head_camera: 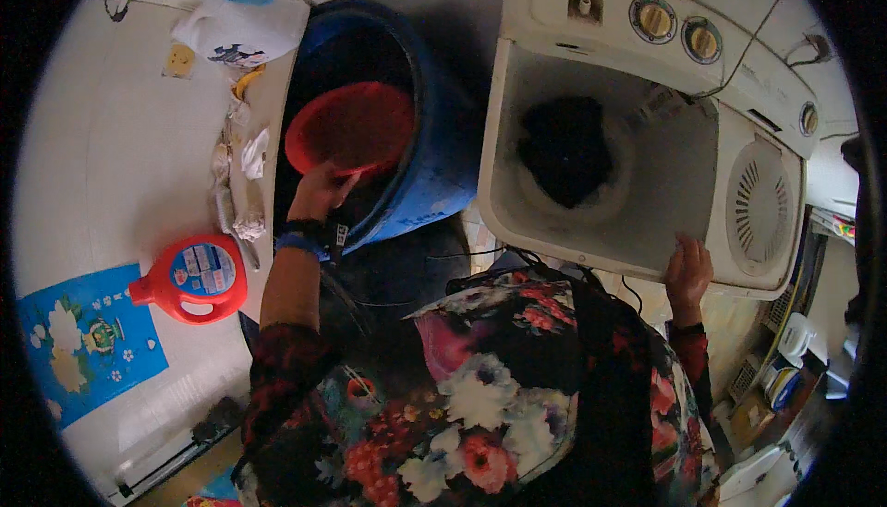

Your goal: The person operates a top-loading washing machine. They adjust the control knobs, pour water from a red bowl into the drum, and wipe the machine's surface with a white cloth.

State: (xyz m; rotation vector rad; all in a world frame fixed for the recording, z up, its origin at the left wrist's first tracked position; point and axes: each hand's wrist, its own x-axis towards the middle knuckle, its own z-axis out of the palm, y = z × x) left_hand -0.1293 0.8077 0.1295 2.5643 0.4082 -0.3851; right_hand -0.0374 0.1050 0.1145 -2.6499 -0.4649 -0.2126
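Note:
My left hand (322, 192) grips the near rim of a red plastic basin (353, 122). The basin is tilted inside the mouth of a large blue plastic barrel (433, 161), whose interior is dark. On the front rim of a twin-tub washing machine (603, 5) rests my right hand (688, 271), beside the divider between its two tubs; whether its fingers clasp the rim is unclear. Down in the open wash tub (658, 181) lies a bunched dark cloth (568, 150). The spin side bears a round slotted lid (759, 209).
On a narrow ledge left of the barrel stands a red detergent jug (201, 278); white crumpled wrappers (255, 154) lie farther along. A white bag (242, 29) hangs above. A thin cord (755, 36) crosses the machine's control panel. Shelves with containers (783, 389) stand at right.

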